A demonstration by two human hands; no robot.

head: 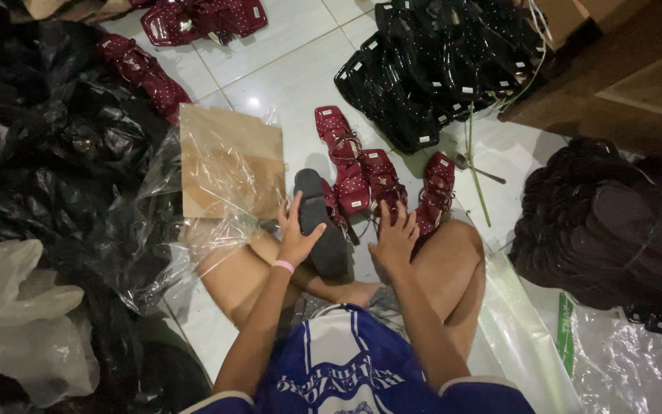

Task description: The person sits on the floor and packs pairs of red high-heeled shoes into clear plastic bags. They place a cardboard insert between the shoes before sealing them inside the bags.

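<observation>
My left hand, with a pink band at the wrist, grips a dark grey shoe sole that lies tilted over my crossed legs. My right hand rests with spread fingers on my right knee, touching the dark red studded sandal upper in front of it. Further dark red studded uppers lie beside it on the white tiled floor.
A brown cardboard sheet under clear plastic lies to the left. Black plastic bags pile at far left. Stacked black uppers sit at the back, stacked dark soles at right, more red sandals far back.
</observation>
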